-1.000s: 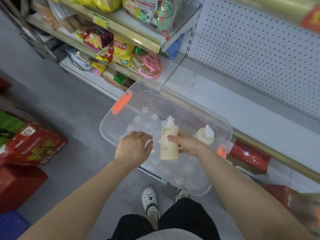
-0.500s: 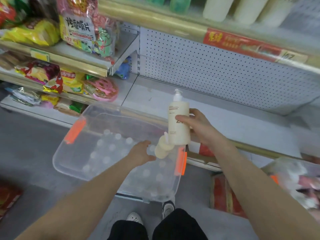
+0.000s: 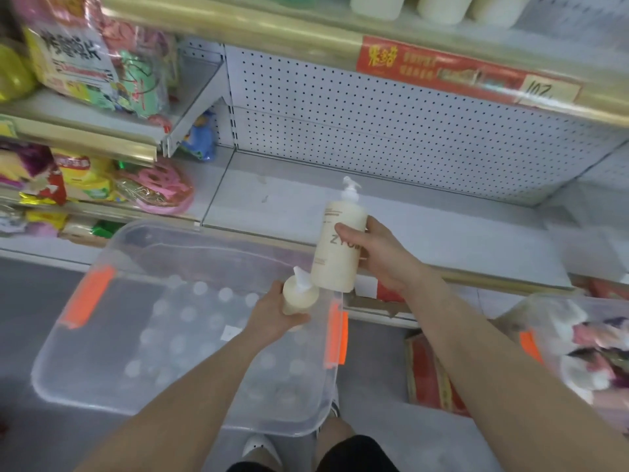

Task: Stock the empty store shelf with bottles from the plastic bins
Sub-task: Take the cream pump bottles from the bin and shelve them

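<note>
Gripping the tall cream pump bottle (image 3: 340, 247) at mid-body, my right hand (image 3: 381, 257) lays its thumb across the printed front and wraps its fingers round the far side. The bottle is nearly upright with its pump head up. It is held in the air at frame centre, over the front edge of the white shelf (image 3: 442, 226). My right forearm enters from the lower right corner.

My left hand (image 3: 272, 315), just below and to the left, grasps a second cream bottle (image 3: 299, 296) round its body. This bottle is tilted, cap toward the upper right, with the cap just beside the base of the tall bottle; I cannot tell whether they touch. The hand is over the right end of the clear plastic bin (image 3: 102, 369), near its orange latch (image 3: 337, 335).

Surroundings:
- A perforated back panel (image 3: 374, 124) closes the shelf at the rear.
- The upper shelf rail carries a red price strip (image 3: 442, 68).
- Snack bags (image 3: 78, 49) fill the upper left.
- A second clear bin (image 3: 544, 318), lower right, holds blurred packets.
- A red carton (image 3: 429, 369) lies on the floor between the two bins.
</note>
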A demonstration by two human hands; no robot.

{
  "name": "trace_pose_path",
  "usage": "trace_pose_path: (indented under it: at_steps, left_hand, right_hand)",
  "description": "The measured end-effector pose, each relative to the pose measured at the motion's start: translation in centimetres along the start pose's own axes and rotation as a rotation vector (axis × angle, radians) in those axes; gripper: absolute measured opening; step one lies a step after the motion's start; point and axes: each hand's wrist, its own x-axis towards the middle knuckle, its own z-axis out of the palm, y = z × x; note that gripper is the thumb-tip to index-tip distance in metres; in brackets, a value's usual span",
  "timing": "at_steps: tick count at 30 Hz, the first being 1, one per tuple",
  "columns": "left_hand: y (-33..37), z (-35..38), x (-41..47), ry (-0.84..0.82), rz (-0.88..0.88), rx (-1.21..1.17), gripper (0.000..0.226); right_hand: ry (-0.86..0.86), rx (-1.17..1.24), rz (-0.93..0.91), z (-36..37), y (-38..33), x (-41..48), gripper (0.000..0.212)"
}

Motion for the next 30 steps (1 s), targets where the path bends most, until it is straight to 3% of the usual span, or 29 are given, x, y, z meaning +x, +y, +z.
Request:
trace_pose_path:
  at_steps: [4, 9, 13, 17, 25, 30]
  left_hand:
    - [2.2, -3.3, -2.5, 0.048, -0.020, -0.129, 0.065]
    - [5.9, -7.5, -6.5, 0.118, 0.014, -0.520, 0.076]
    - [8.6, -10.0, -9.0, -0.004, 0.059, -0.692, 0.083]
    - [10.4, -11.3, -10.7, -0.138, 0.046, -0.867, 0.055]
    - [14.5, -12.3, -12.1, -0.049, 0.219, -0.745, 0.094]
    - [19.3, -12.9, -12.6, -0.018, 0.339, -0.703, 0.072]
  right_hand:
    - [0.015, 0.114, 0.006, 0.4, -0.4, -1.3, 0.056]
    - [0.025, 0.255, 0.020, 1.1, -1.0, -4.0, 0.050]
    - [0.030, 0.352, 0.048, 2.0, -2.3, -5.8, 0.041]
    - [0.017, 0.373, 0.035, 2.6, -3.1, -7.3, 0.044]
    - [0.013, 0.247, -0.130, 2.2, -6.7, -11.1, 0.044]
    - [0.064, 0.124, -0.259, -0.6, -10.1, -13.4, 0.045]
